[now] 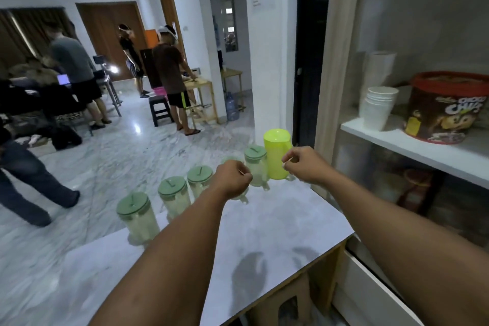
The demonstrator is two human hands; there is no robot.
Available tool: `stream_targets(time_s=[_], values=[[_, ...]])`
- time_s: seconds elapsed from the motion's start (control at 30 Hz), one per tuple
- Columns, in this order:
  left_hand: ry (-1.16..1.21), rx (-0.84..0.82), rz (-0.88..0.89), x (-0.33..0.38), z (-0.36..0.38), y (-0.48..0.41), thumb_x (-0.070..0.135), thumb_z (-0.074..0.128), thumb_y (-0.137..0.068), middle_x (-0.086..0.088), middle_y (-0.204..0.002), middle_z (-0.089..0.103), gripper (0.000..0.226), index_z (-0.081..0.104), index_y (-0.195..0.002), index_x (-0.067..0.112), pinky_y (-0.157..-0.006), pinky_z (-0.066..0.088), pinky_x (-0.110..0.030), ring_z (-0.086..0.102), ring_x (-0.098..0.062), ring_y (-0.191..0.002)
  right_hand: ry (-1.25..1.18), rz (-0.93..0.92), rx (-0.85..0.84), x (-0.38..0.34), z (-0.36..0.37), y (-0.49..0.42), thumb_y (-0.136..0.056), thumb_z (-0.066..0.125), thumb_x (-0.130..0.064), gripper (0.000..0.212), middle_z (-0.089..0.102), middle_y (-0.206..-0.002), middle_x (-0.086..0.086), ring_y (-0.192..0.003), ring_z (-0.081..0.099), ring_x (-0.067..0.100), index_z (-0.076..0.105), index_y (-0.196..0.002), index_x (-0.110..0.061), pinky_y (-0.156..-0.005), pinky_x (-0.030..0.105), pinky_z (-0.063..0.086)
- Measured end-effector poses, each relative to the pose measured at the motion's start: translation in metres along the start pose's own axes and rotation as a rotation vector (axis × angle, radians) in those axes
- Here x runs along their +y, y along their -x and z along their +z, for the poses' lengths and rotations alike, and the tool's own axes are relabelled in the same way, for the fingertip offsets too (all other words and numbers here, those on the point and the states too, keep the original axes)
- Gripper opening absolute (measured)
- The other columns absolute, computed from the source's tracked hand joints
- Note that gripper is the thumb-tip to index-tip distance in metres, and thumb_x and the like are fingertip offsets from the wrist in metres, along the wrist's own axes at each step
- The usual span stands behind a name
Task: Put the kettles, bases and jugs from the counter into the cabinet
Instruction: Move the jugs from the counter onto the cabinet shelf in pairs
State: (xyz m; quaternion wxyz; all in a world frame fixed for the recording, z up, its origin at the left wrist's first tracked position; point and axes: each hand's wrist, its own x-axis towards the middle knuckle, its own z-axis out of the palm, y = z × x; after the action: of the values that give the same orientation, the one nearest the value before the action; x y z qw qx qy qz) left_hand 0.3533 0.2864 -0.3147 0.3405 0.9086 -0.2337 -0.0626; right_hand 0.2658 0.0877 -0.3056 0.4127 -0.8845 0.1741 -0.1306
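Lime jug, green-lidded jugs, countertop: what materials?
Tall lime-yellow jug: probably plastic, semi-glossy, evenly coloured. Clear jugs with sage-green lids: see-through bodies, likely plastic; matte lids. Pale grey countertop: smooth, faintly mottled; stone or laminate, unclear.

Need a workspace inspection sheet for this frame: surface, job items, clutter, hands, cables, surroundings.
Surface: grey counter, jugs lined along its far edge.
Job's things: five green-lidded jugs in a row, one partly behind the left hand; yellow-green jug at the cabinet end. No kettles or bases seen.
Clutter: white cup stacks and red-lidded tub on the cabinet shelf.
Grippers: left hand and right hand raised at the jugs, fingers curled; grip unclear.
Cables: nothing seen.
Surroundings: people standing, dark stool.
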Motion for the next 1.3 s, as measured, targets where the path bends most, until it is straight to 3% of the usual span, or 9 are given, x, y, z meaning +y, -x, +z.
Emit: stream_targets(time_s=[0.2, 0.33, 0.5, 0.6, 0.7, 0.77, 0.93, 1.07, 1.3], values=[[0.108, 0.018, -0.115, -0.022, 0.055, -0.092, 0.023, 0.064, -0.090, 0.000, -0.091, 0.068, 0.020, 0.074, -0.103, 0.012, -0.076, 0.042, -0.023, 0.062, -0.018, -0.089, -0.046, 0.112, 0.064, 0.062, 0.028, -0.109, -0.088, 0.066, -0.019, 0.025, 0.064, -0.093, 0.005, -0.082, 0.060, 0.022, 0.064, -0.112, -0.012, -0.060, 0.027, 0.044], [0.244, 0.035, -0.251, -0.030, 0.107, -0.169, 0.024, 0.066, -0.087, -0.002, -0.093, 0.069, 0.024, 0.071, -0.107, 0.011, -0.083, 0.048, -0.028, 0.068, -0.025, -0.101, -0.095, 0.217, 0.111, 0.111, 0.046, -0.192, -0.087, 0.066, -0.021, 0.040, 0.060, -0.114, 0.012, -0.096, 0.059, 0.025, 0.056, -0.125, -0.010, -0.057, 0.027, 0.040], [0.379, 0.060, -0.491, -0.039, 0.167, -0.247, 0.036, 0.074, -0.085, -0.011, -0.130, 0.063, 0.059, 0.057, -0.133, 0.007, -0.099, 0.048, -0.035, 0.060, -0.030, -0.119, -0.009, 0.306, 0.201, 0.165, 0.060, -0.272, -0.081, 0.069, -0.026, 0.056, 0.042, -0.140, 0.013, -0.129, 0.044, 0.033, 0.045, -0.131, -0.015, -0.102, 0.040, 0.041], [0.402, 0.086, -0.600, -0.046, 0.194, -0.277, 0.045, 0.078, -0.081, -0.011, -0.136, 0.061, 0.071, 0.054, -0.136, 0.007, -0.102, 0.046, -0.034, 0.057, -0.031, -0.125, -0.051, 0.327, 0.157, 0.185, 0.067, -0.307, -0.081, 0.069, -0.028, 0.056, 0.043, -0.138, 0.011, -0.128, 0.045, 0.031, 0.044, -0.129, -0.015, -0.103, 0.042, 0.042], [0.401, 0.049, -0.656, -0.051, 0.209, -0.293, 0.046, 0.081, -0.079, -0.009, -0.126, 0.066, 0.070, 0.057, -0.131, 0.006, -0.089, 0.044, -0.030, 0.061, -0.029, -0.120, -0.079, 0.334, 0.047, 0.199, 0.075, -0.328, -0.083, 0.067, -0.026, 0.039, 0.058, -0.118, 0.008, -0.112, 0.057, 0.030, 0.054, -0.117, -0.013, -0.086, 0.038, 0.046], [0.405, 0.044, -0.667, -0.054, 0.214, -0.301, 0.046, 0.082, -0.078, -0.007, -0.111, 0.069, 0.061, 0.063, -0.121, 0.006, -0.079, 0.044, -0.028, 0.066, -0.029, -0.109, -0.107, 0.326, -0.010, 0.204, 0.079, -0.336, -0.086, 0.063, -0.021, 0.020, 0.066, -0.100, 0.008, -0.100, 0.063, 0.032, 0.063, -0.103, -0.010, -0.076, 0.035, 0.048], [0.534, 0.049, -0.707, -0.054, 0.218, -0.313, 0.021, 0.078, -0.086, -0.013, -0.085, 0.066, 0.026, 0.056, -0.089, 0.008, -0.047, 0.055, -0.029, 0.073, -0.036, -0.075, -0.252, 0.346, -0.056, 0.210, 0.083, -0.342, -0.083, 0.059, -0.025, 0.011, 0.072, -0.090, 0.007, -0.090, 0.069, 0.031, 0.068, -0.086, -0.019, -0.084, 0.053, 0.059], [0.631, 0.066, -0.704, -0.043, 0.214, -0.303, 0.011, 0.067, -0.089, -0.007, -0.086, 0.062, 0.015, 0.058, -0.097, 0.002, -0.068, 0.064, -0.043, 0.071, -0.032, -0.062, -0.289, 0.328, -0.072, 0.207, 0.081, -0.332, -0.084, 0.059, -0.040, 0.015, 0.073, -0.094, 0.005, -0.097, 0.069, 0.030, 0.066, -0.086, -0.027, -0.088, 0.054, 0.057], [0.654, 0.037, -0.590, -0.019, 0.181, -0.261, 0.017, 0.070, -0.082, -0.019, -0.102, 0.068, 0.028, 0.057, -0.101, 0.001, -0.074, 0.063, -0.054, 0.074, -0.033, -0.056, -0.292, 0.303, -0.020, 0.188, 0.046, -0.279, -0.074, 0.055, -0.046, 0.032, 0.074, -0.089, 0.012, -0.091, 0.070, 0.033, 0.068, -0.085, -0.018, -0.082, 0.055, 0.059]])
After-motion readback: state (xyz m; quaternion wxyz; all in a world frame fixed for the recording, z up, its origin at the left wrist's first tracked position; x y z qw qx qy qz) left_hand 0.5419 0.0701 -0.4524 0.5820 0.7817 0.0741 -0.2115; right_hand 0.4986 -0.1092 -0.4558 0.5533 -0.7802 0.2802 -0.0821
